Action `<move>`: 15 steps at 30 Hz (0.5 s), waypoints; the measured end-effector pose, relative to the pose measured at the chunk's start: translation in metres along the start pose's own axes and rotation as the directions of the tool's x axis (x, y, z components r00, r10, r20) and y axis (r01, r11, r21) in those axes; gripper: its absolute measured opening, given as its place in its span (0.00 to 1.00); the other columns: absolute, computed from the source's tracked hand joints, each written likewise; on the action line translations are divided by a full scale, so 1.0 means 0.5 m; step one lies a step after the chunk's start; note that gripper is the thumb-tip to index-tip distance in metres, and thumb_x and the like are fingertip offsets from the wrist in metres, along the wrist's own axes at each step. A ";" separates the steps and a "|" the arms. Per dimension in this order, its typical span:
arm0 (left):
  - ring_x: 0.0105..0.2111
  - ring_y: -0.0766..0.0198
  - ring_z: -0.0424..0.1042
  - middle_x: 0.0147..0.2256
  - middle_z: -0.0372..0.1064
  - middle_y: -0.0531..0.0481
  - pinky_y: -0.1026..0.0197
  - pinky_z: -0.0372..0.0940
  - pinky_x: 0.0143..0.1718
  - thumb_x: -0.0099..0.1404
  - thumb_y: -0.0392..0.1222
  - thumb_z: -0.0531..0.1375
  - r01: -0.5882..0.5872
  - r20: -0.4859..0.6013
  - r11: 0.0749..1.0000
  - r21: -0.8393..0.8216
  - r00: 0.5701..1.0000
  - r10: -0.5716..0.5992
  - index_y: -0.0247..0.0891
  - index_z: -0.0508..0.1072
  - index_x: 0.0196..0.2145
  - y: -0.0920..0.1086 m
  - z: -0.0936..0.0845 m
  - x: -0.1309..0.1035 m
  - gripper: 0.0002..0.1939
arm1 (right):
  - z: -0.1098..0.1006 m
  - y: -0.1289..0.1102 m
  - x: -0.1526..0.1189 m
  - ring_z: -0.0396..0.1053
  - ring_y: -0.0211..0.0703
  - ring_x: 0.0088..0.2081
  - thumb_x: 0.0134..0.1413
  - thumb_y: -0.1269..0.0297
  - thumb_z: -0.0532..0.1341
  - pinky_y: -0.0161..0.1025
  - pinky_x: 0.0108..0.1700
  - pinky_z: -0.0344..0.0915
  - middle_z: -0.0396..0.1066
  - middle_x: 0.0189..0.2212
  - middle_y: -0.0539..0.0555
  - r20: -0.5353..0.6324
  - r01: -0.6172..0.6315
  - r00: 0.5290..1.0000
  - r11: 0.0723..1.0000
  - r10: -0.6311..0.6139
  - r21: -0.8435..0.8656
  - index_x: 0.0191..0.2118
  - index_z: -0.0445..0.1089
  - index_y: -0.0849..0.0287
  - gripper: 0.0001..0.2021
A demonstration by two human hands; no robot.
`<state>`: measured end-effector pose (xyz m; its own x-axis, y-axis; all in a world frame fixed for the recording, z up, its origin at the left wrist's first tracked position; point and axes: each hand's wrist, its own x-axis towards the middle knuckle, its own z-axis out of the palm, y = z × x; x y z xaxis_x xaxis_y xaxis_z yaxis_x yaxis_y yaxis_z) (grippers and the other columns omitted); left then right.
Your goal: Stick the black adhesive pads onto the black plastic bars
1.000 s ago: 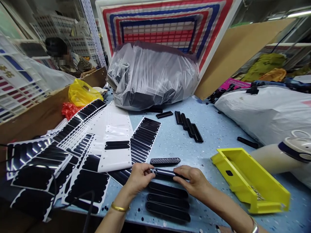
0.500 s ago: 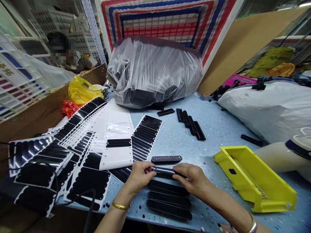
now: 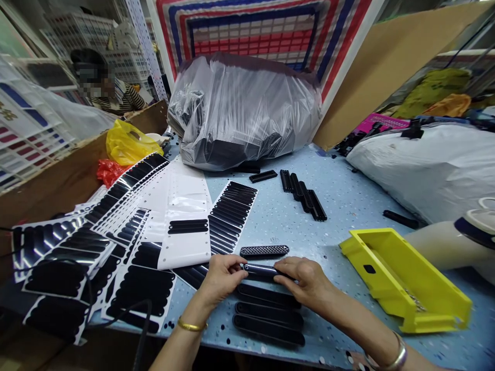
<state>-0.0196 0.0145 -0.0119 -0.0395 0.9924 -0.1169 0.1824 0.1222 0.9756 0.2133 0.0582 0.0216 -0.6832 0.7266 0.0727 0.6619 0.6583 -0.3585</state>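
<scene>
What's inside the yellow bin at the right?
Inside the yellow bin, small pale pieces lie toward the near end, too small to identify. Its left wall hides part of the floor, so anything there can't be seen.

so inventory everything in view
held bar: one, black, front centre
patterned bar: one, black and pale, beyond
near bars: three, black, front edge
bar cluster: four, black, centre right
lone bars: two or three, black, back and right
sticker sheets: several, black on white, left
bin: one, yellow, right
small pieces: several, pale, inside bin
large bag: one, grey, back
striped lining: one, multicolour, behind bag
cardboard: one, brown, back right
sack: one, white, right
small bags: two, yellow and red, left
device: one, white, right edge
crates: several, white, left
table: one, blue, underneath
person: one, striped top, back left
left grip: one, bare, held bar's left end
right grip: one, bare, its right end
</scene>
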 end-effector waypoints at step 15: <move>0.21 0.68 0.64 0.20 0.69 0.54 0.66 0.59 0.24 0.48 0.35 0.64 0.025 0.010 1.000 -0.008 1.000 -0.025 0.34 0.82 0.33 0.004 -0.002 0.000 0.12 | 0.007 -0.002 -0.004 0.76 0.45 0.37 0.57 0.69 0.62 0.36 0.39 0.68 0.79 0.35 0.55 -0.026 0.011 1.000 1.000 -0.012 -0.028 0.36 0.78 0.55 0.07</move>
<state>-0.0205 0.0147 -0.0098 -0.0342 0.9891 -0.1433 0.1735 0.1471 0.9738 0.2128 0.0556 0.0185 -0.6827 0.7236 0.1014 0.6626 0.6716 -0.3315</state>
